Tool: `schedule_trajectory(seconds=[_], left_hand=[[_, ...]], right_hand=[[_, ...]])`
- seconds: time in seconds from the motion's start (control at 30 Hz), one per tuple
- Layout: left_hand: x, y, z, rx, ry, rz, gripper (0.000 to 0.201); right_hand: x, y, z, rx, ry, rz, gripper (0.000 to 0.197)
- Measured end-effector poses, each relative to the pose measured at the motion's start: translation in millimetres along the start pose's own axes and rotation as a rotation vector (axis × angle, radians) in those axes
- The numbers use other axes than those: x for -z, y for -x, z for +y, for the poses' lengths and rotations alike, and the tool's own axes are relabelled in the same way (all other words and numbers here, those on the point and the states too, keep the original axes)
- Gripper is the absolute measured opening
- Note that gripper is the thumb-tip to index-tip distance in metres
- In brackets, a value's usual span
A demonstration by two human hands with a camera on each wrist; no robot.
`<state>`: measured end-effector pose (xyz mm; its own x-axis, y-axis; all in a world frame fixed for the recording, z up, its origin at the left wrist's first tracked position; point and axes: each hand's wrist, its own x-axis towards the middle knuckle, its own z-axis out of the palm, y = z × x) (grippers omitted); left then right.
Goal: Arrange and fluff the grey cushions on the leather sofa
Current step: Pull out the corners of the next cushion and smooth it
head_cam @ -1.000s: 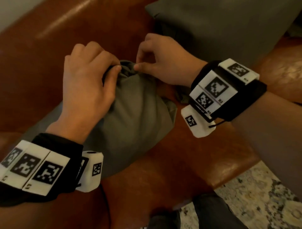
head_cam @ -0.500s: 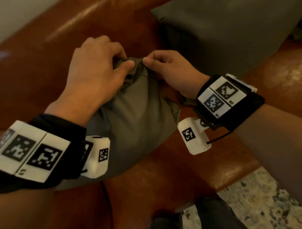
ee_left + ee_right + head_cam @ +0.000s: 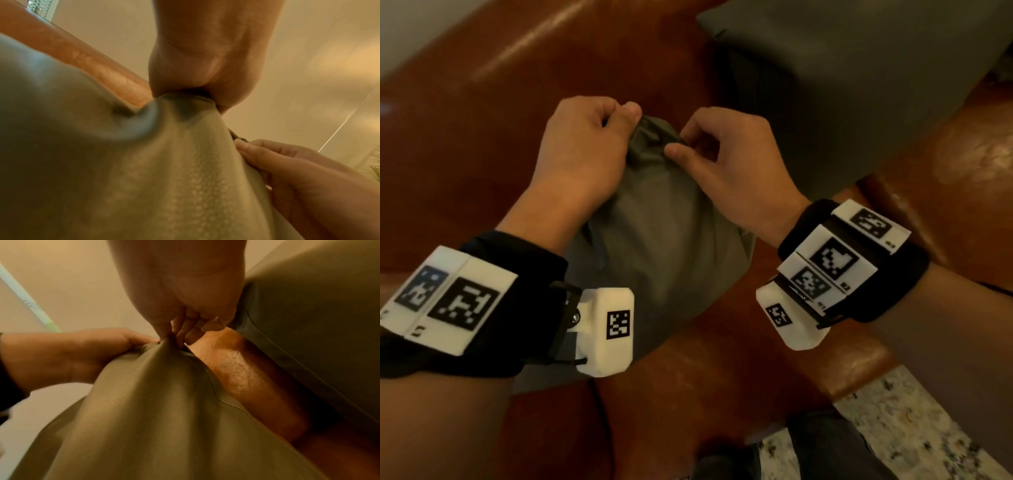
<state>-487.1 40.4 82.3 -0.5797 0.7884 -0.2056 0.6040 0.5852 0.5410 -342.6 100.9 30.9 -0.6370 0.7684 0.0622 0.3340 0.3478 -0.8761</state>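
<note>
- Grey cushion point(image 3: 654, 240), the smaller of two, stands on the seat of the brown leather sofa point(image 3: 482, 137), its upper edge bunched into a peak between both hands.
- Left hand point(image 3: 582, 150) has its fingers curled over the left side of that bunched top, gripping a fold of fabric; the left wrist view shows the cloth drawn up into the fist.
- Right hand point(image 3: 726, 161) pinches the same top edge from the right, thumb and fingertips closed on a small ridge of cloth, as the right wrist view shows plainly.
- Larger grey cushion point(image 3: 859, 85) leans against the backrest just beyond the right hand, apart from the small one.
- A patterned rug point(image 3: 928, 428) shows below the sofa's front edge.
- Step in hand, by my reading: fluffing the small cushion by pulling its top edge.
- Next move likely calls for drawing the hands apart to spread the gathered fabric, then setting the cushion back beside the larger one.
</note>
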Motion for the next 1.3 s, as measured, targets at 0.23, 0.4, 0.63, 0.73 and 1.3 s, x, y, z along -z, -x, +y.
schedule_trajectory(seconds=[0.23,0.4,0.63,0.73,1.3], left_hand=[[-7,-3,-2,-0.005,0.054,0.105,0.045],[-12,0,-6,0.008,0.182,0.127,0.036],[-12,25,-16,-0.080,0.503,0.170,0.022],[-14,38,-23,-0.096,0.493,0.135,0.035],[-36,78,-74,0.123,-0.420,0.225,0.065]], right_hand=[[1,1,-7,-0.243,-0.537,-0.105,0.016],[-6,7,-8,-0.403,-0.872,-0.183,0.020],[-15,1,-15,-0.388,-0.571,0.011,0.022],[-14,2,-17,-0.363,-0.573,-0.006,0.024],[-35,-22,-15,-0.573,-0.639,0.329,0.014]])
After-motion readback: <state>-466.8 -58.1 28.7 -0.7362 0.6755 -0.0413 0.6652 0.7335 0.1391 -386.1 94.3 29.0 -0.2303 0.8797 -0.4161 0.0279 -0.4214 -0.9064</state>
